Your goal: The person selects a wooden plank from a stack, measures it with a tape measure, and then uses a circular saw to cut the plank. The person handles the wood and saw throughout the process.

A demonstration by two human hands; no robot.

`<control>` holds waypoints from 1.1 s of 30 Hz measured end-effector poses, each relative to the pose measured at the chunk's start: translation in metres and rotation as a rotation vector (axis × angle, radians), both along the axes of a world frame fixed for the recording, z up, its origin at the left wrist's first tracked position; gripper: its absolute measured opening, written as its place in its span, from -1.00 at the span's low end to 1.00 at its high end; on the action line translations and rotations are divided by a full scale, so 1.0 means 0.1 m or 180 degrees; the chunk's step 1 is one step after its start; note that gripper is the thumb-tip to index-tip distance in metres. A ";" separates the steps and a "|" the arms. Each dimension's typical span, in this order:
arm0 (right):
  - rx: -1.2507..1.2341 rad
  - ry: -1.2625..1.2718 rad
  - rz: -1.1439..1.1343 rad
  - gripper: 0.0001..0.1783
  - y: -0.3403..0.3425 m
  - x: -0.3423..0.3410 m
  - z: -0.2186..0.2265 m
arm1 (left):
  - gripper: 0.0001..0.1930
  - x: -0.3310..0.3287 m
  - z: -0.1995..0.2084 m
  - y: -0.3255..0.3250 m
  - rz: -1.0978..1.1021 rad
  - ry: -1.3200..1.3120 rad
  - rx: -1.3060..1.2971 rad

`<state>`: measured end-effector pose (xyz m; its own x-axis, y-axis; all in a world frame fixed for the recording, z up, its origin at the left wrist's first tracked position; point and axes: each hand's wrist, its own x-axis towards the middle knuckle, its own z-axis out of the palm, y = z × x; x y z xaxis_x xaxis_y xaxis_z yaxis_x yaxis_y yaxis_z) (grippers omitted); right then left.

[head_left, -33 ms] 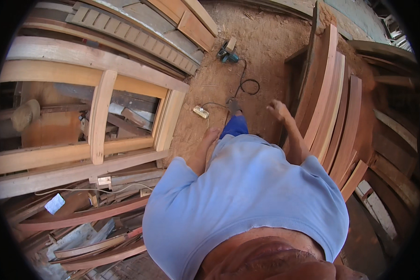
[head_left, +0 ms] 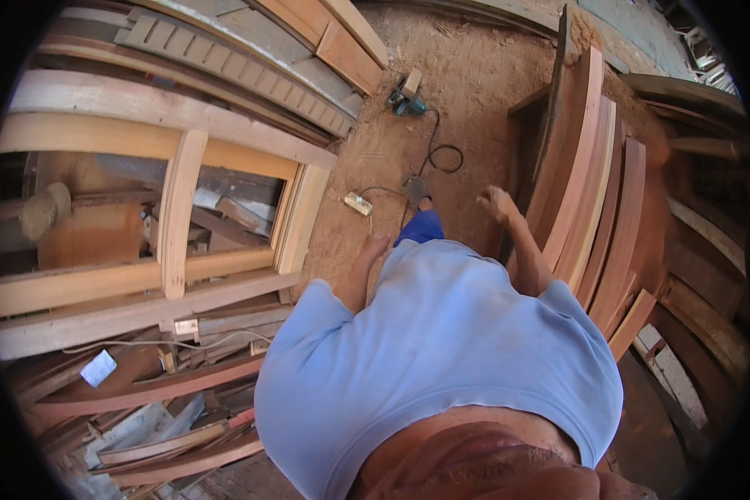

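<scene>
A: Where do the person's hands hang?

B: The right hand is out in front, over the sawdust-strewn ground, just left of the long reddish planks. The left hand is lower, beside the blue trousers

A: Is anything in them?

B: On the right, the fingers are loosely bent and released, with nothing visible in them. On the left they are small and partly turned away, so I cannot tell whether they are clenched or loose

A: And the planks, how do they lie?

B: Side by side, running away from the person, with one paler strip among the red ones. The right forearm crosses in front of their near part; I cannot tell whether it touches them

A: What is on the other side?

B: A big wooden frame, left of the left hand and apart from it, with a crossbar between two openings. Below it lies a jumble of timber, with a curved reddish board and a pale blue sheet

A: Anything on the ground ahead?

B: A teal power tool with a pale block at it, a looped black cord trailing toward the person, and a small whitish box nearer the left hand
</scene>
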<state>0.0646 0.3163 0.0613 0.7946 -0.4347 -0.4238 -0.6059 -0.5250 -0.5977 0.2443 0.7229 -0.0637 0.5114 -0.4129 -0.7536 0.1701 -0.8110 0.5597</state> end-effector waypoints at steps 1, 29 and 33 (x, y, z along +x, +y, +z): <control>0.0075 -0.0024 0.0082 -0.54 0.00 0.01 -0.01 | -0.53 0.18 -0.08 0.15 -0.0090 0.0064 0.0250; 0.0305 0.1148 0.0512 -0.57 -3.41 3.39 -1.39 | -0.50 2.86 -0.68 -2.27 0.0360 -0.0108 0.0512; 0.0253 0.1184 0.0156 -0.61 -4.22 4.04 -1.59 | -0.42 2.47 -0.48 -2.42 0.0389 0.0253 0.0806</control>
<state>0.4689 -0.1058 -0.0980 0.5993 -0.3543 -0.7179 -0.7644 -0.5196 -0.3817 0.4913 0.4804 -0.1121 0.4810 -0.1455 -0.8646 0.3103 -0.8941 0.3231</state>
